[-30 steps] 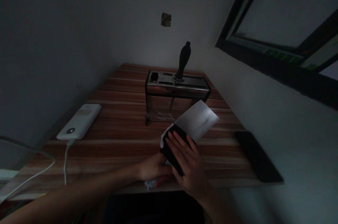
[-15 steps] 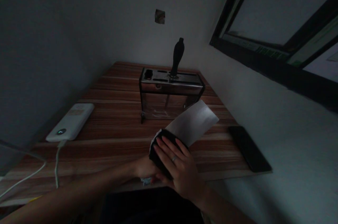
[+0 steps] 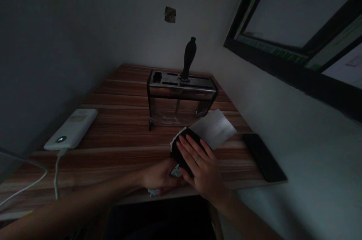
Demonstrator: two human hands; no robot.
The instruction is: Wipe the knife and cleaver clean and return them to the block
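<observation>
A cleaver with a broad grey blade [image 3: 219, 128] lies slantwise in front of me, its tip pointing to the far right. My left hand [image 3: 160, 175] is closed round its handle; pale bluish bits of the handle show on either side of the fist. My right hand [image 3: 202, 166] presses a black cloth [image 3: 181, 153] with a whitish edge over the blade's near part. The fingers lie flat and close together on the cloth. What lies under the cloth is hidden. Just beyond the blade stands a knife block [image 3: 182, 98] with a slotted metal top and clear sides.
A black handle [image 3: 189, 57] sticks up from the block. On the left of the wood-grain table [image 3: 113, 130] rests a white power bank [image 3: 72, 128] with a white cable [image 3: 57, 174]. A black phone [image 3: 264, 157] lies at the right edge. Walls border the far and right sides.
My right hand and the black cloth have slid a little right and up along the blade. More of the handle shows beside my left hand. The view has shifted slightly.
</observation>
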